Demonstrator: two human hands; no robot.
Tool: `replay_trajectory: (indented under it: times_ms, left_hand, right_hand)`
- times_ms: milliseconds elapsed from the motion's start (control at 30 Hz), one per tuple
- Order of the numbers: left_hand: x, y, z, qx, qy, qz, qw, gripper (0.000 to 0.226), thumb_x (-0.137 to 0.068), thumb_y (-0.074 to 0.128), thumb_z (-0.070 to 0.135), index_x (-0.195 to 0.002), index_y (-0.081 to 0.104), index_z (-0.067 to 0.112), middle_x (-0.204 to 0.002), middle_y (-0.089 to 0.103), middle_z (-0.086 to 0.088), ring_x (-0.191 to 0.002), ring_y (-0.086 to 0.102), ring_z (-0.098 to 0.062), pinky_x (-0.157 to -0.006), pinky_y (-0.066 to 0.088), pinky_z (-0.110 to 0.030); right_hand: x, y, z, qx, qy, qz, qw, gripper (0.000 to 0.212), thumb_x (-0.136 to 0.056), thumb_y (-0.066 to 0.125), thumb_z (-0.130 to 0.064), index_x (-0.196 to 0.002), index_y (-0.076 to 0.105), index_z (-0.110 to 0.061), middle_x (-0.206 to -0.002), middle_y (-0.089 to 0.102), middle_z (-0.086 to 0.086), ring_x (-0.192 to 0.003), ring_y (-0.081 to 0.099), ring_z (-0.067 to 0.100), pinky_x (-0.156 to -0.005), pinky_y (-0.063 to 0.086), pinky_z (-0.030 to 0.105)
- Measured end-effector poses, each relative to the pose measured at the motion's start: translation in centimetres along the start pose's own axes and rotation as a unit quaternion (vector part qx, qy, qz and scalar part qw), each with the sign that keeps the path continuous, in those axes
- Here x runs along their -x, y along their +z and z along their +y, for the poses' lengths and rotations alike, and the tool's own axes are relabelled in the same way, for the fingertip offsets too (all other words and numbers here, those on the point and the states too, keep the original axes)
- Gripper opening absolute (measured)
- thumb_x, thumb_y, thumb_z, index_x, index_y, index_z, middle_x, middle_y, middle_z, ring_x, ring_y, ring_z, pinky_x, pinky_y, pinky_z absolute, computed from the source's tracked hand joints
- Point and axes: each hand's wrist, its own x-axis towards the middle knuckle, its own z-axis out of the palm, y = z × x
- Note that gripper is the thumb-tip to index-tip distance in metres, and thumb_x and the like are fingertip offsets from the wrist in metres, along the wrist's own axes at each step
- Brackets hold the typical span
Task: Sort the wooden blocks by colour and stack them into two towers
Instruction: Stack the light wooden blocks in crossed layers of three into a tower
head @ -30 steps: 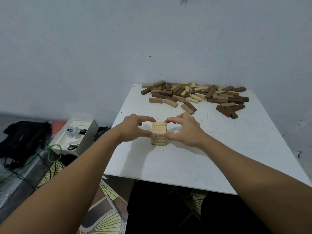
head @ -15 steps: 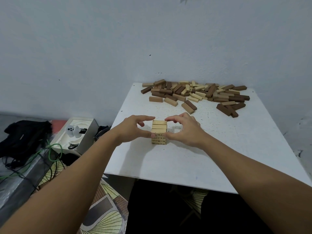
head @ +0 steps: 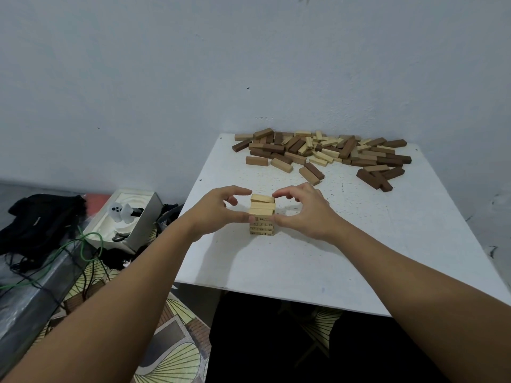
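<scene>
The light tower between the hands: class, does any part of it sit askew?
Yes. The top block lies slightly skewed across the light tower, its edges not flush with the layers below. The left hand and right hand flank the tower, thumbs on its sides.

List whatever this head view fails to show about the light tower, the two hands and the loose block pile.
- Light tower: printed numbers on its lower blocks are too small to read; its back and sides are hidden by itself and both hands.
- Left hand and right hand: the contact of the thumbs with the tower is hidden by the hands themselves.
- Loose block pile: overlapping blocks prevent an exact count.
</scene>
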Motion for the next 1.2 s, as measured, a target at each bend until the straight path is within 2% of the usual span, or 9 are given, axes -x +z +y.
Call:
replay_trajectory:
  times_ms: [67,133,267,400,600,800,1033,1100,1200]
  left_hand:
    - [-0.1,0.0,0.1,0.002,-0.003,-0.002,1.0,0.07,-0.08,0.089,0.035,-0.141,0.056,0.046,-0.125,0.054,0.004,-0.115,0.047,-0.021,-0.09,0.041,-0.033]
    - [-0.2,-0.1,0.2,0.003,-0.006,-0.005,1.0,0.073,-0.081,0.089,0.035,-0.143,0.054,0.048,-0.127,0.053,0.003,-0.119,0.046,-0.024,-0.093,0.041,-0.036]
    - [-0.3,-0.1,0.3,0.009,-0.01,-0.012,1.0,0.069,-0.08,0.089,0.035,-0.14,0.058,0.045,-0.127,0.054,0.004,-0.12,0.046,-0.024,-0.093,0.041,-0.036]
    - [-0.2,0.0,0.1,0.017,-0.014,-0.017,1.0,0.07,-0.079,0.09,0.035,-0.14,0.058,0.043,-0.126,0.053,0.005,-0.119,0.047,-0.022,-0.094,0.041,-0.035]
    - [-0.2,0.2,-0.1,0.035,-0.01,-0.018,0.999,0.068,-0.081,0.088,0.035,-0.141,0.059,0.045,-0.123,0.054,0.008,-0.111,0.048,-0.015,-0.092,0.043,-0.035]
    - [-0.3,0.5,0.0,0.04,-0.003,-0.005,0.999,0.053,-0.082,0.088,0.032,-0.129,0.067,0.043,-0.12,0.055,0.008,-0.105,0.048,-0.012,-0.087,0.043,-0.032]
    - [0.1,0.6,-0.2,0.052,-0.013,0.004,0.999,0.07,-0.079,0.09,0.034,-0.14,0.058,0.04,-0.123,0.054,0.007,-0.116,0.047,-0.018,-0.092,0.044,-0.035]
    - [0.4,0.7,-0.7,0.063,-0.009,0.024,0.998,0.065,-0.076,0.091,0.037,-0.134,0.062,0.04,-0.119,0.055,0.009,-0.112,0.048,-0.015,-0.09,0.045,-0.035]
    - [0.9,1.1,-1.4,0.081,0.001,0.06,0.995,0.053,-0.075,0.092,0.039,-0.122,0.069,0.038,-0.114,0.056,0.009,-0.104,0.049,-0.011,-0.084,0.045,-0.031]
  right_hand:
    - [-0.1,-0.1,0.1,-0.005,0.002,-0.007,1.0,0.069,-0.064,0.071,-0.077,-0.128,0.055,-0.057,-0.118,0.044,-0.017,-0.121,0.041,0.013,-0.108,0.039,0.05]
    - [-0.2,-0.2,0.2,-0.008,0.004,-0.012,1.0,0.07,-0.068,0.076,-0.073,-0.132,0.05,-0.058,-0.119,0.044,-0.016,-0.121,0.04,0.013,-0.107,0.04,0.051]
    - [-0.2,-0.2,0.1,-0.014,0.006,-0.012,1.0,0.073,-0.07,0.079,-0.07,-0.135,0.049,-0.056,-0.121,0.044,-0.014,-0.122,0.04,0.014,-0.106,0.042,0.049]
    - [0.1,0.2,0.7,-0.026,0.01,-0.015,1.0,0.082,-0.063,0.074,-0.078,-0.137,0.051,-0.053,-0.12,0.043,-0.015,-0.122,0.041,0.012,-0.106,0.042,0.048]
    - [0.0,0.6,0.9,-0.063,0.012,-0.014,0.998,0.075,-0.069,0.081,-0.068,-0.137,0.055,-0.051,-0.121,0.041,-0.019,-0.125,0.04,0.011,-0.108,0.042,0.046]
    - [-0.3,0.4,0.6,-0.077,0.012,-0.007,0.997,0.066,-0.071,0.085,-0.06,-0.132,0.062,-0.05,-0.121,0.042,-0.018,-0.126,0.04,0.011,-0.11,0.041,0.043]
    - [0.3,0.6,0.8,-0.094,0.013,-0.002,0.996,0.074,-0.074,0.084,-0.058,-0.14,0.055,-0.047,-0.123,0.043,-0.015,-0.122,0.043,0.008,-0.102,0.041,0.035]
    - [0.8,0.9,1.0,-0.112,0.02,0.015,0.993,0.072,-0.075,0.084,-0.057,-0.14,0.055,-0.045,-0.124,0.044,-0.013,-0.119,0.044,0.006,-0.097,0.04,0.03]
    - [1.6,1.6,1.1,-0.146,0.028,0.042,0.988,0.067,-0.078,0.083,-0.055,-0.139,0.058,-0.042,-0.122,0.045,-0.012,-0.117,0.045,0.002,-0.097,0.04,0.028]
